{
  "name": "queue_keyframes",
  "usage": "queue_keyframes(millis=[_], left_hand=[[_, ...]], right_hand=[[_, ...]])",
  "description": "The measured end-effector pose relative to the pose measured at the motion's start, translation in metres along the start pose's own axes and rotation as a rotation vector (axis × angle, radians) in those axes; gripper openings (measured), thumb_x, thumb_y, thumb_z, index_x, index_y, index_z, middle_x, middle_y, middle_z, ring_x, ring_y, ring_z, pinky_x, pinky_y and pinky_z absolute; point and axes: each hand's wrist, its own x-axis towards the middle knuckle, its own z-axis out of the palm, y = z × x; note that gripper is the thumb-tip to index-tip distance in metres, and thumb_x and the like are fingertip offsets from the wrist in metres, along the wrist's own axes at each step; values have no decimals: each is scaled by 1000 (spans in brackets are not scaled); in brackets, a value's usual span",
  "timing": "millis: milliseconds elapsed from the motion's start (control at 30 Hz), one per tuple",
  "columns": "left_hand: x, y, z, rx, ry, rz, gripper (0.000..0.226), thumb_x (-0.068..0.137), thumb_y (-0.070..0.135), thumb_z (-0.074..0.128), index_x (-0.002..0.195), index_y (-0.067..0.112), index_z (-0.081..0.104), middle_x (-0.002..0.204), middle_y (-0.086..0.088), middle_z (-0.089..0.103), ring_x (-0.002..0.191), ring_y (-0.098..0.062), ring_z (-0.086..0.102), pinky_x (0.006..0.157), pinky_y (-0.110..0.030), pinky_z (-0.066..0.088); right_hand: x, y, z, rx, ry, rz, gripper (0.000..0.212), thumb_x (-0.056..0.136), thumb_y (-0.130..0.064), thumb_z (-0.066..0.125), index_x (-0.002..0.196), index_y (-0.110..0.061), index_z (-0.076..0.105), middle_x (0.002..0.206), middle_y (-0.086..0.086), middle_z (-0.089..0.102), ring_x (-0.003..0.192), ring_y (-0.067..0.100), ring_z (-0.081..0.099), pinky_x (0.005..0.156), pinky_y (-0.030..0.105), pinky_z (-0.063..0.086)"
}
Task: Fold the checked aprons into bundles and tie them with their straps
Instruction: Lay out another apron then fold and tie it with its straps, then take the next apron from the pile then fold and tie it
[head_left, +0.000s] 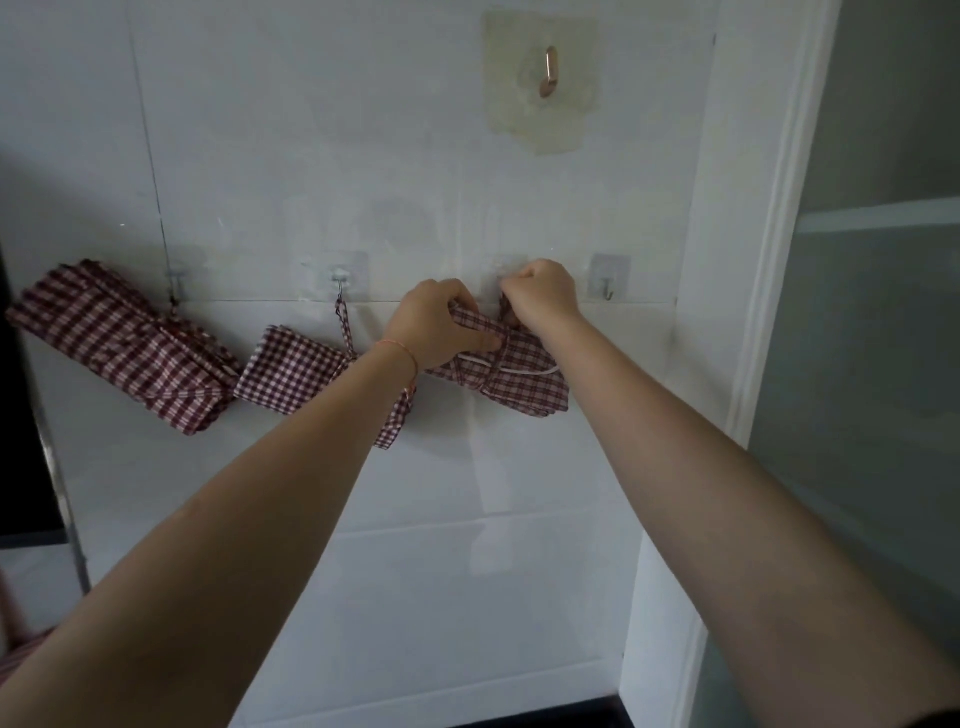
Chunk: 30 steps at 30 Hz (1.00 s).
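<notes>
Against the white wall, third checked bundle (511, 376) pinched by left hand (441, 325), strap (505, 306) gripped in closed right hand (543, 293) at a near-hidden hook (500, 275); risk: loop missing hook, bundle dropping, knot loosening, folds unrolling.

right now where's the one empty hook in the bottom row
In the head view the empty hook is on the white wall at the row's far right, just right of the right hand and the apron bundle both hands hold.
</notes>
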Motion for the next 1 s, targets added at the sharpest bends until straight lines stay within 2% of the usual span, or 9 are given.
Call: queue_keyframes(millis=[67, 233, 333, 433, 533, 633, 733, 833, 1000], left_hand=[[-2, 0, 2, -1, -14, -4, 43, 64, 44, 88, 95, 25, 65, 105, -3, 61, 95, -17, 53, 76, -25, 38], [-6, -1, 7, 41, -28, -1, 42, 63, 44, 89, 93, 27, 64, 106, -1, 53, 96, -16, 49, 81, -24, 39], [-8, -1, 9, 54, -41, -16, 45, 64, 44, 88, 98, 23, 67, 108, -1, 50, 97, -16, 49, 86, -27, 43], [-13, 4, 11, 227, -40, -17, 44, 72, 46, 81, 106, 21, 67, 112, -4, 49, 107, -20, 46, 93, -35, 44], [-27, 16, 23, 553, 264, 214, 30, 78, 35, 71, 100, 15, 65, 103, -9, 53, 97, -29, 50, 82, -41, 42], [-54, 24, 52, 396, 501, 527, 14, 74, 20, 70, 78, 10, 60, 72, -7, 57, 61, -26, 52, 53, -33, 39], [-96, 6, 92, 236, 306, 442, 17, 80, 26, 58, 68, 14, 58, 56, -1, 58, 45, -25, 53, 42, -24, 36], [-152, -35, 123, 277, -222, 23, 20, 88, 31, 52, 76, 17, 60, 70, -1, 61, 65, -26, 58, 58, -27, 41], [-244, -129, 122, 224, -601, -474, 19, 89, 27, 48, 75, 18, 57, 81, 1, 63, 73, -21, 57, 62, -28, 42]], right_hand=[[-1, 0, 0, 26, -12, 68, 27, 84, -12, 57, 58, -13, 50, 63, 11, 60, 66, 24, 63, 64, 33, 51], [2, -6, 3, -87, -25, 49, 5, 88, -11, 57, 84, -8, 58, 81, 9, 67, 72, 25, 69, 64, 38, 59], [3, -1, 6, -238, 15, -51, 32, 95, -18, 57, 64, -19, 47, 68, -2, 58, 64, 16, 60, 63, 35, 52], [-1, 5, 6, -281, 51, -97, 40, 96, -28, 59, 59, -20, 48, 61, -7, 50, 56, 7, 48, 60, 27, 38], [-15, 8, 4, -261, 62, -127, 27, 96, -29, 58, 72, -17, 53, 70, -4, 54, 61, 11, 50, 54, 29, 36], [-32, 22, 3, -233, 95, -126, 15, 93, -25, 54, 81, -17, 53, 77, -2, 57, 70, 18, 53, 57, 31, 35], [-64, 49, 6, -221, 140, -146, 19, 92, -24, 55, 77, -15, 49, 67, -4, 53, 61, 16, 50, 53, 31, 33], [-117, 83, 37, -208, 133, -220, 19, 90, -21, 55, 75, -13, 46, 61, -2, 48, 55, 18, 45, 49, 31, 28], [-211, 133, 135, -296, -333, -38, 18, 89, -25, 52, 80, -10, 52, 68, 0, 58, 63, 24, 54, 53, 31, 35]])
